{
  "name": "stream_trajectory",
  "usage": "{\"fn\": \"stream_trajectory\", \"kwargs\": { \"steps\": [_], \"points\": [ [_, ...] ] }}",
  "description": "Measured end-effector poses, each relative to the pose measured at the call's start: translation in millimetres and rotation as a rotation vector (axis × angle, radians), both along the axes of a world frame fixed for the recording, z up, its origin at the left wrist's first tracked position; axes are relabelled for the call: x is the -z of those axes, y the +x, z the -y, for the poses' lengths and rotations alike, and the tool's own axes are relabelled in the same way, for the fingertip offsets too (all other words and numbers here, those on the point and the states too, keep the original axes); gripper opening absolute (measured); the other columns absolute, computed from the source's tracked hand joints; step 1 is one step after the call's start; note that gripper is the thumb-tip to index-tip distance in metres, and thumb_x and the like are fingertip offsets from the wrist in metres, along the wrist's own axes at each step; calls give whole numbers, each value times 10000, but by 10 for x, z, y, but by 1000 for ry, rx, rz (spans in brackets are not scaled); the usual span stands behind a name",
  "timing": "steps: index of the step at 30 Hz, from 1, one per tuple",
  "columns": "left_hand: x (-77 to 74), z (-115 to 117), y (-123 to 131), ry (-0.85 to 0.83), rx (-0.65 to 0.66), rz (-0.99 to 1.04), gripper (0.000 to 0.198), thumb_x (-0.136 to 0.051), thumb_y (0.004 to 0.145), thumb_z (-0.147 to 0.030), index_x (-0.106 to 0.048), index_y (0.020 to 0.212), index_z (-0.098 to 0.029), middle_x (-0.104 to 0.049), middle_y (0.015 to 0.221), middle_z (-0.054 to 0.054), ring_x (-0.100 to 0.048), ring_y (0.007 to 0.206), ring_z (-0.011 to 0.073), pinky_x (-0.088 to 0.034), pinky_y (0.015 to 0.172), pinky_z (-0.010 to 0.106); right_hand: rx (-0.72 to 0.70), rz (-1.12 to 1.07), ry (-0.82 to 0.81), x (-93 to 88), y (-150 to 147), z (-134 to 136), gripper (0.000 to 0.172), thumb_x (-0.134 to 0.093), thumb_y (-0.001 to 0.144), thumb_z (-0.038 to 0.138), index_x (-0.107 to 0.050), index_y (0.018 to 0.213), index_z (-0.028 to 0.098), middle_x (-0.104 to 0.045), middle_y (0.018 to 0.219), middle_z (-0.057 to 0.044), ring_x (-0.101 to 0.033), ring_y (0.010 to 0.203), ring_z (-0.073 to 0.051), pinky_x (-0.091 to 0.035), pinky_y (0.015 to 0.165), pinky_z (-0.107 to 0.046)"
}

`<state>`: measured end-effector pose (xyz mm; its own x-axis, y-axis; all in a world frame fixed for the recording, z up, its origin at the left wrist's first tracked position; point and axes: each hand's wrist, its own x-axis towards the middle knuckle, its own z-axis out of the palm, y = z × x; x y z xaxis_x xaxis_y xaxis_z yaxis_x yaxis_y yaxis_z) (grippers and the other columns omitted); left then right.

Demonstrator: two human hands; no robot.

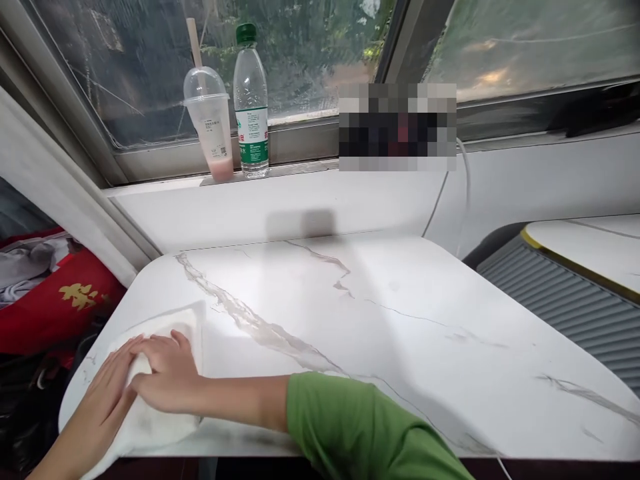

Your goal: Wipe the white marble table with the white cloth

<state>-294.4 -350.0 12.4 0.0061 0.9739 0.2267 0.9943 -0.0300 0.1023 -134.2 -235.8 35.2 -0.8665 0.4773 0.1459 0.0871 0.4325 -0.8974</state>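
Observation:
A white cloth [165, 327] lies on the left end of a white marble-pattern table [400, 333]. My right hand [167, 377], at the end of an arm in a green sleeve reaching across from the right, lies flat on the cloth with fingers stretched out. Just to its left, my left hand [103, 400] also presses flat on the cloth near the table's left edge, fingers extended. Neither hand grips anything.
On the window sill at the back stand a domed plastic cup [210, 127] with a straw and a little pink drink, and a water bottle [251, 100] with a green cap. Red fabric [60, 300] lies at left. A white cable [450, 180] hangs at the wall. A ribbed grey surface [575, 307] sits right.

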Motion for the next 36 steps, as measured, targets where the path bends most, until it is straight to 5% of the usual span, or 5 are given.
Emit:
{"fn": "stream_trajectory", "kwargs": {
  "steps": [6,11,14,28,36],
  "points": [
    [-44,-898,-171,10,33,-37,536,-233,931,-350,-269,1413,-120,-421,1395,145,-373,1305,266,-333,1052,418,248,47,415,89,-347,-505,403,-426,852,262,-469,1234,138,-589,1217,-95,-452,1197,-195,-174,1095,-424],
    [-86,-2030,204,6,44,-34,480,-229,916,-276,-381,1310,-48,-434,1382,152,-354,1297,210,-271,1075,384,468,144,615,174,-121,-1389,368,-351,905,181,-473,1213,18,-551,1263,-150,-433,1217,-223,-211,1068,-413],
    [-8,-2344,531,12,45,-30,484,-238,911,-242,-354,1333,-35,-382,1421,157,-312,1323,227,-227,1089,426,532,164,621,208,198,-1652,356,-341,906,155,-498,1189,7,-532,1291,-157,-411,1244,-225,-190,1085,-401],
    [169,-1199,1979,101,326,-101,532,-282,939,-273,-291,1400,-9,-311,1461,187,-199,1386,287,-170,1115,509,420,291,586,294,1903,-567,480,-302,912,224,-447,1355,106,-422,1420,-93,-317,1350,-183,-224,1133,-414],
    [127,-2078,2214,-40,251,5,550,-292,922,-301,-302,1402,-32,-313,1463,176,-230,1377,271,-161,1117,498,499,403,741,354,2035,-1360,484,-288,886,174,-493,1320,104,-451,1397,-121,-365,1320,-223,-245,1104,-442]
  ]
}}
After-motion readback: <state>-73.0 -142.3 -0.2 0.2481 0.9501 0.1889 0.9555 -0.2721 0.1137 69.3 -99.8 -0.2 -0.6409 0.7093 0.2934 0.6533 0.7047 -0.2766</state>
